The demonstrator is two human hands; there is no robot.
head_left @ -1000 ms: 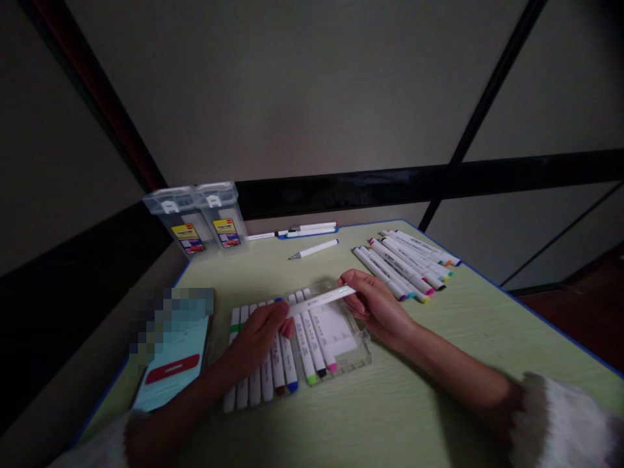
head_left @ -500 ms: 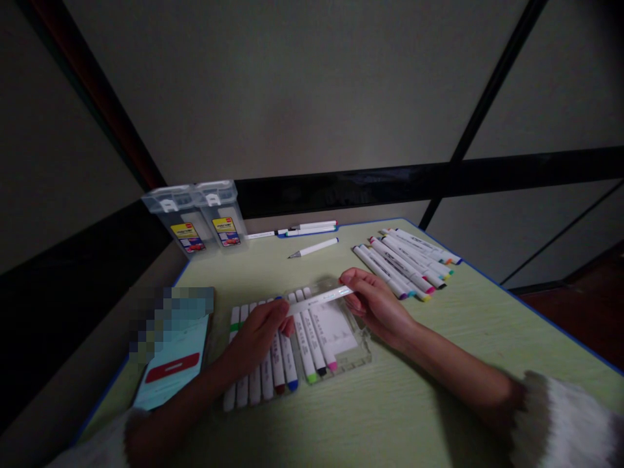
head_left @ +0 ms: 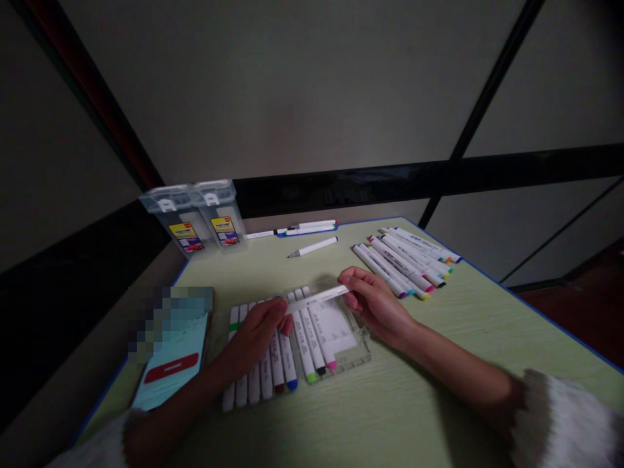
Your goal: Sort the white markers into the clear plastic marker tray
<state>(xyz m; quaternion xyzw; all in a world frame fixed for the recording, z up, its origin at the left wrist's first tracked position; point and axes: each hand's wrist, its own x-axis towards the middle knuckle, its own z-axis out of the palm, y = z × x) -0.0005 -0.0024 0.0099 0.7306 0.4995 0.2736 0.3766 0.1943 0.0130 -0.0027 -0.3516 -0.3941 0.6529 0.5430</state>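
Observation:
A white marker [head_left: 316,299] is held level between my two hands, over a row of markers. My left hand [head_left: 260,325] is closed on its left end, and the fingers of my right hand [head_left: 373,300] pinch its right end. Both ends are hidden in the fingers. Beneath lies a clear plastic case [head_left: 359,351] with several white markers [head_left: 303,344] side by side, their lower tips green, black, pink, blue and brown. A white label or sheet [head_left: 336,328] shows in the right part of the case.
Several loose markers [head_left: 404,263] lie in a group at the right. One more pen [head_left: 312,247] and a few others [head_left: 312,227] lie near the back edge. Two clear lidded boxes [head_left: 195,221] stand back left. A phone [head_left: 170,364] lies by my left forearm.
The marker between my hands has turned slightly about its length, and the print on it shows less. Both hands stay almost in place. The view has shifted very slightly.

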